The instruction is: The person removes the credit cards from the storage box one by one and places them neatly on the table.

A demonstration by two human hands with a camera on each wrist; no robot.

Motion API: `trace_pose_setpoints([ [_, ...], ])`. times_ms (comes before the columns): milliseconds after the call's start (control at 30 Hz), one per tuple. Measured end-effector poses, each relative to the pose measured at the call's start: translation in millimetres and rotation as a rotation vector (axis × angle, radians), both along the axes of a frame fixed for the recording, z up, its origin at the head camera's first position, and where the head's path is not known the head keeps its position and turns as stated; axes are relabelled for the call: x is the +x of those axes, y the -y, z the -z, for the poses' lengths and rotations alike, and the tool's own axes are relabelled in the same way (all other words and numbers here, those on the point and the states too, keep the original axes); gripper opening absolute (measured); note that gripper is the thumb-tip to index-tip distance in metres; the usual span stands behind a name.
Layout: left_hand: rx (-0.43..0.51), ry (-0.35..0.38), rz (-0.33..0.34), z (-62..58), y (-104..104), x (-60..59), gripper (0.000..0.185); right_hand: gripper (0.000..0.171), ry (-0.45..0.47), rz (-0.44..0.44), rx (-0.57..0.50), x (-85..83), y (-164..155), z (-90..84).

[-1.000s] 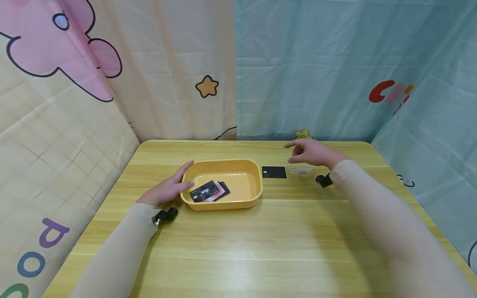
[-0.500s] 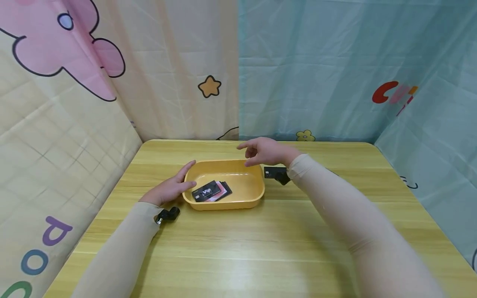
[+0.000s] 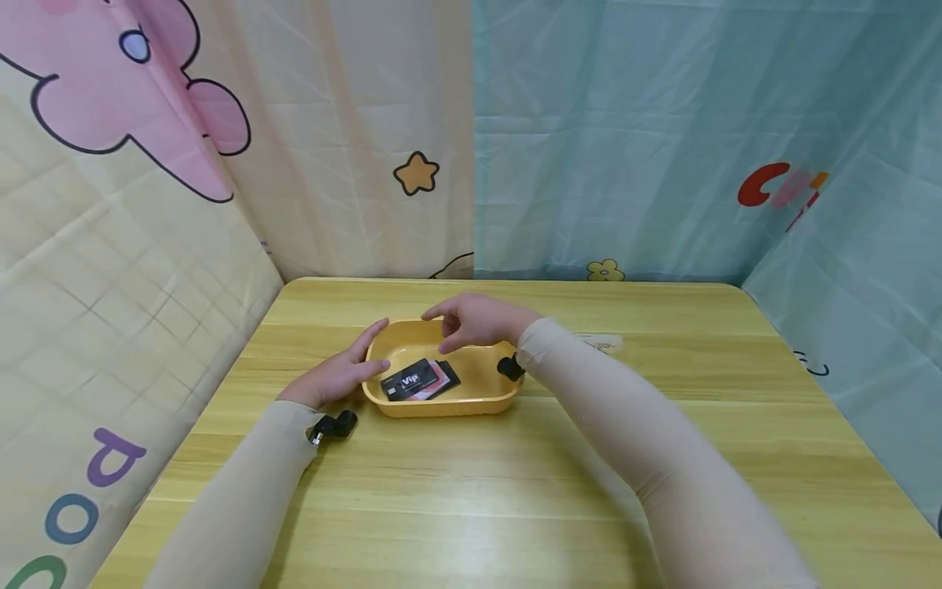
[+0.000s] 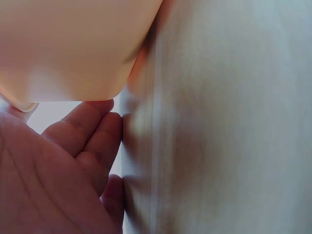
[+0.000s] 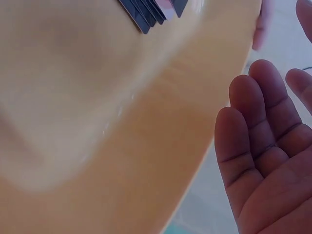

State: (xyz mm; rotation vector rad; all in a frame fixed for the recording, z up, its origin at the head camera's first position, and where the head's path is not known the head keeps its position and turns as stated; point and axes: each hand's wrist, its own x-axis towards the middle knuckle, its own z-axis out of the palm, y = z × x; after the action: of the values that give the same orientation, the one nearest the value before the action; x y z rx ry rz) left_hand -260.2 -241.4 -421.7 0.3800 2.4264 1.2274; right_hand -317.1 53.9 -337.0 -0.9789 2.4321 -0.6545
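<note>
Tray: a yellow tray (image 3: 486, 393) sits mid-table (image 3: 515, 491), cards (image 3: 419, 379) stacked inside at its left.
Left hand (image 3: 334, 372): fingers straight, resting against the tray's left wall.
Right hand (image 3: 474, 319): hovers over the tray, fingers relaxed, holding nothing.
Surroundings: a pale card (image 3: 599, 342) lies on the table right of the tray; printed curtains (image 3: 625, 139) stand behind.
Wrist views: the right shows an empty palm (image 5: 273, 161) and card edges (image 5: 151, 9); the left shows only fingertips (image 4: 87, 131) by the tray's underside.

Glossy plastic tray (image 3: 441, 406), smooth wooden table (image 3: 515, 491)
</note>
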Motion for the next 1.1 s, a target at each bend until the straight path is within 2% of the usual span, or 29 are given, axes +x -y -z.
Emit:
trace_pose_setpoints([
  [233, -0.01, -0.001, 0.002, 1.0, 1, 0.6, 0.081, 0.065, 0.022, -0.028, 0.008, -3.1, 12, 14.9],
  [433, 0.006, -0.01, 0.008, 3.7, 1, 0.5, 0.08, 0.065, 0.005, -0.06, 0.039, -2.6, 19, 24.5],
  [633, 0.015, -0.01, 0.007, 3.5, 0, 1.4, 0.08, 0.066, 0.019, -0.042, 0.114, -3.9, 24, 34.9],
  [833, 0.004, -0.008, 0.001, 3.6, 0, 1.5, 0.081, 0.078, 0.043, -0.003, 0.19, -5.5, 25, 43.8],
  [1100, 0.01, -0.015, 0.008, 2.1, -1, 0.7, 0.081, 0.083, 0.025, 0.0, 0.215, -8.3, 25, 45.9],
])
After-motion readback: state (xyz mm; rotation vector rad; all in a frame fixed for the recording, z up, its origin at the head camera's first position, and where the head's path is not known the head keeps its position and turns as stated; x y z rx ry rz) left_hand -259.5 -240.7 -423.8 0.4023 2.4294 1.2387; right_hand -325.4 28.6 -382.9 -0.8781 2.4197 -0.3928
